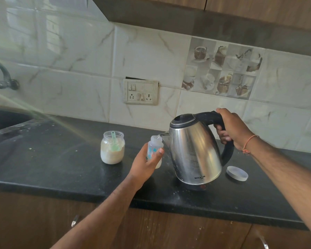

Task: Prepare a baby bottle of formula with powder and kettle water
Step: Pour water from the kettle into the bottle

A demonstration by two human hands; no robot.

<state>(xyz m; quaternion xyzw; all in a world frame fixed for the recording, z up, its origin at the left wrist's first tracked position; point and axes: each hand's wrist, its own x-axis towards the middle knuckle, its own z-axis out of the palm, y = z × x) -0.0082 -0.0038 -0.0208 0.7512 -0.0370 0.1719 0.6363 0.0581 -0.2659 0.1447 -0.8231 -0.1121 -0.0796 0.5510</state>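
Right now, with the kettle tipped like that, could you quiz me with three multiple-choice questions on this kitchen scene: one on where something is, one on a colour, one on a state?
1. Where does the loose jar lid lie?
A. On the powder jar
B. On the counter right of the kettle
C. In the sink

2. What colour is the scoop in the powder jar?
A. Green
B. Red
C. Black

3. What is the state of the baby bottle?
A. Capped, lying flat
B. Open, held by the left hand
C. Standing alone, untouched

Answers:
1. B: the lid rests on the black counter beyond the steel kettle.
2. A: a pale green handle sticks out of the white powder.
3. B: the left hand grips it, its open mouth at the spout, while the right hand tilts the kettle.
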